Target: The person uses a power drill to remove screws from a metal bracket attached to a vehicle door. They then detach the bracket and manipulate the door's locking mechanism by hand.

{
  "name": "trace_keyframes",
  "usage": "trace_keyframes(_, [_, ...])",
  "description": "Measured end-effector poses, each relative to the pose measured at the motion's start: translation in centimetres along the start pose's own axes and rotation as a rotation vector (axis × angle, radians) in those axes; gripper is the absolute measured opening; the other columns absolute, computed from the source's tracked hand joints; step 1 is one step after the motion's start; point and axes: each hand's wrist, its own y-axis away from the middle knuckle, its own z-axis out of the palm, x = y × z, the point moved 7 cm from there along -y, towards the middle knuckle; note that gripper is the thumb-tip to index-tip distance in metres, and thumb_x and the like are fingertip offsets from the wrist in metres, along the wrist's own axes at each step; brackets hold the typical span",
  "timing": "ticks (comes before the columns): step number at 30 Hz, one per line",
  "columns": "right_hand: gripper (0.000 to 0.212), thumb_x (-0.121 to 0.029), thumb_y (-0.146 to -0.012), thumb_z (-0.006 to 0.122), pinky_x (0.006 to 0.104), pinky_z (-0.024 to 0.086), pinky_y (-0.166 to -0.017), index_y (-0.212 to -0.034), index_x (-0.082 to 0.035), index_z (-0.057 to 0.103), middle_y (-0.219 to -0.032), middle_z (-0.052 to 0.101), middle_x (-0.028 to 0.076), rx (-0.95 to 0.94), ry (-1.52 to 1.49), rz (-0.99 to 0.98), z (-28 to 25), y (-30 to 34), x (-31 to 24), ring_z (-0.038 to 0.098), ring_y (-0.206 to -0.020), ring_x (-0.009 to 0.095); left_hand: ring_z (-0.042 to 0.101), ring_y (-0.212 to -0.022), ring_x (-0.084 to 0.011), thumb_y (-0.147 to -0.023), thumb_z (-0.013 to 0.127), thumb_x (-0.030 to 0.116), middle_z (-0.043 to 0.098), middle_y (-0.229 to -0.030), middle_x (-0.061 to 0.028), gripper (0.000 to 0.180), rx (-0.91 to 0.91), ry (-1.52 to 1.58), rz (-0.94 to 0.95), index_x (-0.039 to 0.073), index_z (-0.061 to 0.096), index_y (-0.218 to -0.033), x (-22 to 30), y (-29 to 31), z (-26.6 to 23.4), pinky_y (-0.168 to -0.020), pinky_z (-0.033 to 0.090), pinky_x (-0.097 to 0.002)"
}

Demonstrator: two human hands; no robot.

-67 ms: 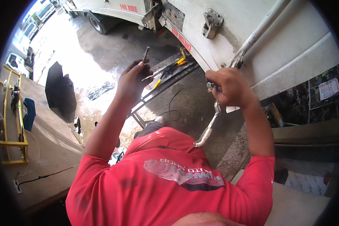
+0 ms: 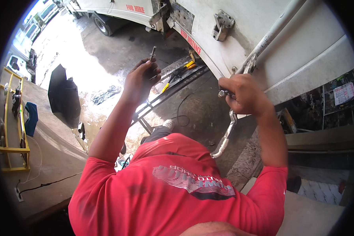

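Note:
My left hand [image 2: 142, 80] is raised left of centre, closed in a pinch on a slim metal bolt [image 2: 153, 52] whose end points upward. On the right, my right hand [image 2: 244, 93] is closed around a second bolt [image 2: 222, 93], its shiny head showing beside the thumb. Just behind that hand, the white locking rod [image 2: 277, 31] of a truck door [image 2: 295, 59] runs down to a bracket partly covered by my fingers. Below the fist hangs a curved metal handle [image 2: 223, 143]; whether my palm touches it is hidden.
A metal hinge catch [image 2: 223, 25] sticks out from the door. Beyond my hands, a metal bench [image 2: 173, 84] carries yellow-handled tools [image 2: 189, 64]. A black cable [image 2: 179, 114] lies on the floor. At left are a yellow frame [image 2: 13, 149] and a dark open umbrella [image 2: 63, 94].
My right hand has shifted slightly right and down with its bolt. The curved handle's lower end has swung a little to the right. My left hand has turned slightly.

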Motion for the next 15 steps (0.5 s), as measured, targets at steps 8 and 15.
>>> trace_keyframes(8, [0.022,-0.009,-0.074,0.067,0.0534,0.047,-0.067,-0.089,-0.007,0.053,-0.072,0.062,0.018,-0.217,-0.083,0.164,0.1,-0.3,1.1,0.064,-0.077,0.043,0.066,-0.099,-0.0250,-0.104,0.055,0.017,0.062,-0.099,-0.0080,0.024,0.104,-0.050,0.169,0.002,0.063,-0.120,4.3,-14.8,-7.6,-0.093,0.055,-0.0414])
trace_keyframes(15, [0.022,-0.007,-0.076,0.065,0.0522,0.048,-0.065,-0.094,-0.004,0.054,-0.072,0.061,0.020,-0.399,-0.269,0.538,0.1,-3.3,4.0,0.062,-0.073,0.045,0.064,-0.115,-0.0244,-0.105,0.054,0.019,0.061,-0.120,-0.0089,0.028,0.181,-0.153,0.252,0.001,0.058,-0.126,7.0,-32.8,-15.1,-0.097,0.051,-0.0411])
